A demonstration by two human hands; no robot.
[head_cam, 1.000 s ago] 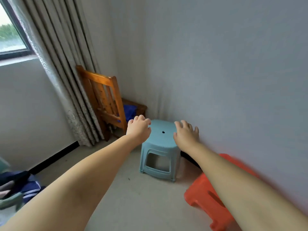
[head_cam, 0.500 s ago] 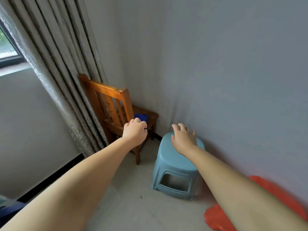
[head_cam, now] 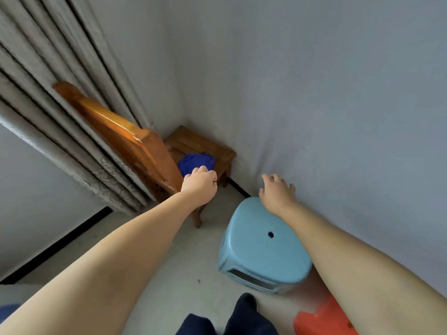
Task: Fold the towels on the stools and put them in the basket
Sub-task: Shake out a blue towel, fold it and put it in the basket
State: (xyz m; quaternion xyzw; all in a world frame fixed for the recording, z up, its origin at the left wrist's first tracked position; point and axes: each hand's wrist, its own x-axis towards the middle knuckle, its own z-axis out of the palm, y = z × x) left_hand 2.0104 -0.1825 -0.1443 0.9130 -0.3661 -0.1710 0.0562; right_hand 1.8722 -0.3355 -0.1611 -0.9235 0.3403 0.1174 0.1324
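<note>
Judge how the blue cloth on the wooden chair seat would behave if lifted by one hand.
The blue cloth lies bunched in soft folds, so it would probably droop limply. It looks small and thin, likely light. Bunched this way, it may unfurl and hang unevenly when lifted from the chair.

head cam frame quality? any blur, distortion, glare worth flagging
Head view: strong wide-angle warp, the curtain and wall lines lean and bow. Motion blur smears the wooden chair back; the blue cloth on its seat is soft. Glare streak on the chair's top rail. Lighting flat and dim, shadows weak. Left hand and right hand fairly sharp.
</note>
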